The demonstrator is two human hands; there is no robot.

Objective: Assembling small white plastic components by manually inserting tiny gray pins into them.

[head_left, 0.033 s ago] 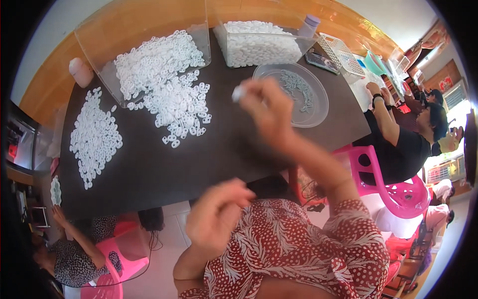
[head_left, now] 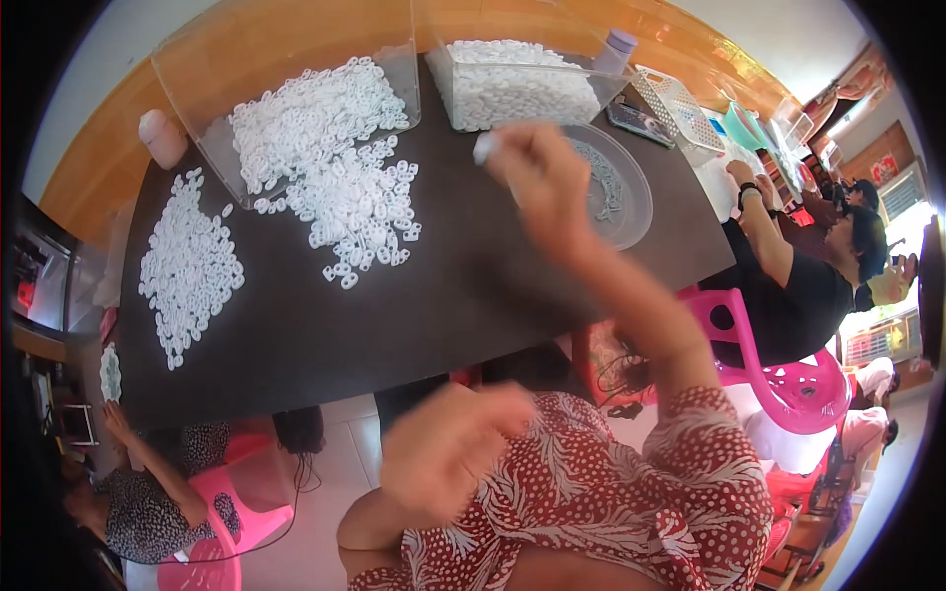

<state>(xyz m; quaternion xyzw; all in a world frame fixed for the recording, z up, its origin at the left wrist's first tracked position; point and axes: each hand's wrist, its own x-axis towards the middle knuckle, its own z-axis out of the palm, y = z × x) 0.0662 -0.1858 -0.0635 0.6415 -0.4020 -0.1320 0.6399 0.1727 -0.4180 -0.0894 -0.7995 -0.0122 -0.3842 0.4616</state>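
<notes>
My right hand (head_left: 547, 187) is raised over the table beside a round clear dish (head_left: 642, 202) of thin grey-green pins (head_left: 607, 192). Its fingertips pinch a small white plastic piece (head_left: 483, 149), blurred. My left hand (head_left: 448, 455) hovers in front of my body, off the table's near edge. It is smeared by motion, its fingers curled in; whatever they hold cannot be made out. Small white plastic links with holes lie in a loose heap (head_left: 360, 209) at the mouth of a clear bin (head_left: 205, 148) and in another pile (head_left: 189, 271) at the left.
A second clear bin (head_left: 527, 94) of white pieces stands at the back, near a purple-lidded bottle (head_left: 616, 49), a phone (head_left: 641, 123) and a white basket (head_left: 680, 103). A pink bottle (head_left: 161, 138) stands back left. People sit right (head_left: 788, 315) and left (head_left: 148, 512); a pink chair (head_left: 788, 379) is beside the table.
My right hand has shifted slightly right and farther away, still pinching the white piece. My left hand has moved down and a little right, toward my body.
</notes>
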